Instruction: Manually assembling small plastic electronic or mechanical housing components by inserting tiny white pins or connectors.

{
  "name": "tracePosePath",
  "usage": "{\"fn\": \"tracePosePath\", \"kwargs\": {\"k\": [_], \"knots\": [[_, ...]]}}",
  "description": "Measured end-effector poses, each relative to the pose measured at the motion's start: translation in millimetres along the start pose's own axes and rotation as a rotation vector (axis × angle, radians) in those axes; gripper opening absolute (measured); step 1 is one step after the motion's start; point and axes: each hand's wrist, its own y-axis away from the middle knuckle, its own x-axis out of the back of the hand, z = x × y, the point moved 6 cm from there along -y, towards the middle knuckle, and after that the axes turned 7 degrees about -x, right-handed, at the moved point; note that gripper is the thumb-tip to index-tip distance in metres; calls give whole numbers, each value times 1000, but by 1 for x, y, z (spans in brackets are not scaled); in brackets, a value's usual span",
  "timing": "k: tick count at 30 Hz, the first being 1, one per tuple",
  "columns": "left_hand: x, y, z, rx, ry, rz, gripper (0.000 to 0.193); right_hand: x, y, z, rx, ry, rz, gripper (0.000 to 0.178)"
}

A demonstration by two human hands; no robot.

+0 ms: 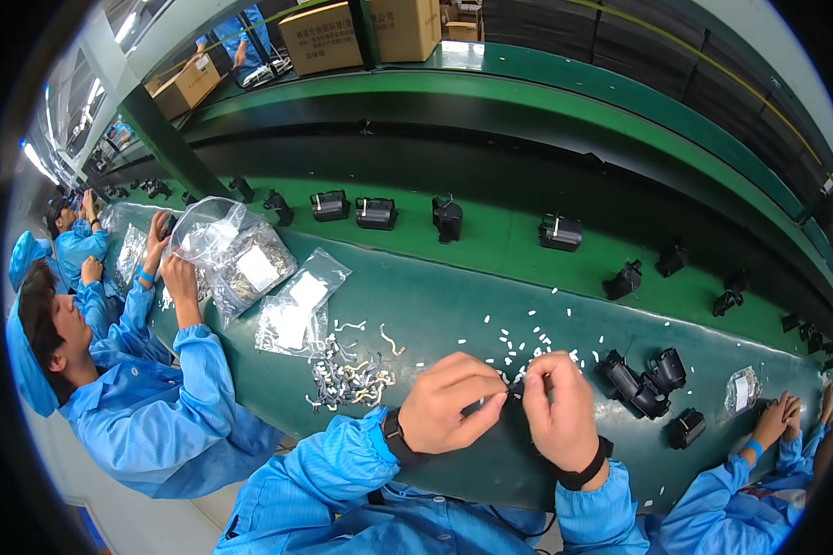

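Observation:
Over the green worktop (435,287), my left hand (453,402) and my right hand (562,412) are close together, thumbs and fingertips pinched toward each other. A small dark piece (516,388) shows between the fingertips, mostly hidden, and its kind cannot be made out. Small white pieces (518,338) lie scattered just beyond my hands. Left of my left hand is a loose pile of short grey, white and yellowish wire-like strips (347,375). Several black housings (634,384) stand to the right of my right hand.
Clear bags of parts (250,264) lie at the left beside a co-worker (130,370). Beyond the worktop, a green conveyor (500,227) carries several black housings (377,213). A green post (171,148) rises at the left. Another person's hands (775,421) are at the right, near a small bag (742,392).

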Motion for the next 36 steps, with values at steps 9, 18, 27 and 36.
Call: {"fn": "tracePosePath", "kwargs": {"k": [9,18,27,36], "knots": [[-4,23,-37,572,845,59,9,13,-10,-8,110,339,39,15],[-37,37,-31,921,1573,-236,15,3,-4,-24,297,-39,-148,18],[-31,34,-26,965,1576,-223,20,-4,-3,-35,360,-31,-133,20],[-28,31,-48,977,1588,74,56,-44,-104,-47,-231,-339,-109,55]]}}
